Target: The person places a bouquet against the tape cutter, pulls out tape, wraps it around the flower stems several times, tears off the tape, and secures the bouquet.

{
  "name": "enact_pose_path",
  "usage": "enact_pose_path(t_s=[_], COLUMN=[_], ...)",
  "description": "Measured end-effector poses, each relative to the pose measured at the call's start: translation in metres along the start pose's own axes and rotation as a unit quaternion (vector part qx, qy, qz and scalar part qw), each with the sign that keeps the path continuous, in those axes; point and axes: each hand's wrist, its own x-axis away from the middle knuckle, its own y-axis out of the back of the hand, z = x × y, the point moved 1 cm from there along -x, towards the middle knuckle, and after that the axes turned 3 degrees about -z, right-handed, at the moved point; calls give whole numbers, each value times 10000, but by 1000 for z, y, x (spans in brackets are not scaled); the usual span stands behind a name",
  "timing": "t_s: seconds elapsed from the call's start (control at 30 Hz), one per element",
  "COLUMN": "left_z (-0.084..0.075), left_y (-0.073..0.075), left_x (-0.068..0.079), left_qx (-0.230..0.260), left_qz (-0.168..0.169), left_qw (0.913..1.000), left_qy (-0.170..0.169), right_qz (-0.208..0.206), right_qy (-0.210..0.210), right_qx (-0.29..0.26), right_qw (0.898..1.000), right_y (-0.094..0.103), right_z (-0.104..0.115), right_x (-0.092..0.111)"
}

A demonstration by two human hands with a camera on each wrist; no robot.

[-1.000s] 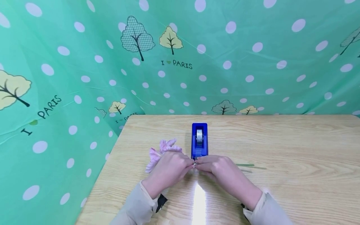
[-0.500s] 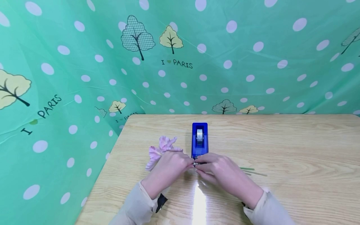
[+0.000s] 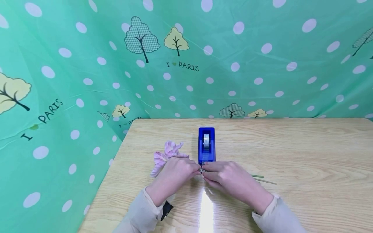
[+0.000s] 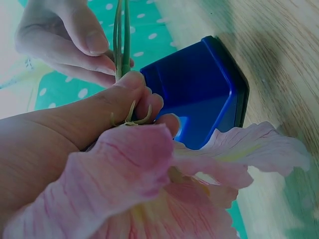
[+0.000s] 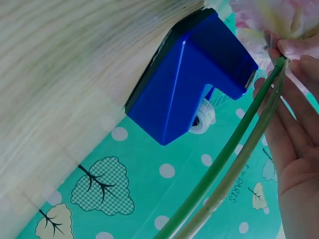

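Note:
Pink artificial flowers (image 3: 172, 149) lie to the left, their petals filling the lower left wrist view. Just below the petals my left hand (image 3: 177, 170) pinches the thin green and tan stems (image 5: 234, 149) between thumb and fingers. My right hand (image 3: 230, 178) is close beside it, fingers fairly straight along and behind the stems; its thumb looks apart from them in the left wrist view. A small shiny spot shows on the stems between the two hands. A blue tape dispenser (image 3: 206, 145) stands right behind the fingertips, its clear tape roll (image 5: 204, 117) in place.
A light wooden table (image 3: 306, 155) holds everything, with a bright reflection in front of the hands. A green dotted curtain (image 3: 221, 38) hangs behind and to the left of it. The stem ends stick out past my right hand.
My right fingers have shifted slightly at the stems, with the thumb side lower than a second ago. The stem ends tipped down a little. The left hand and dispenser have hardly moved.

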Motion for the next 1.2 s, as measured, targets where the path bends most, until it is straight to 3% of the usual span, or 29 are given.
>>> enact_pose_path(t_s=[0.2,0.53,0.73,1.0,1.2], left_z=[1,2,0,-2,-2], left_y=[1,2,0,0,0], left_x=[1,2,2,1,1], left_qx=[65,55,145,85,-6], left_qz=[10,-150,-345,-504,-547], left_qw=[10000,9999,9993,9987,9985], left_qy=[40,-37,17,57,-4], right_qz=[7,-249,-519,-615,-516], right_qy=[207,81,-660,-1820,-2148], right_qx=[44,-189,-192,-370,-638], right_qw=[9998,9995,9963,9807,9732], right_y=[0,-1,-4,-8,-7], right_z=[0,3,6,11,13], right_x=[1,0,-3,-5,-4])
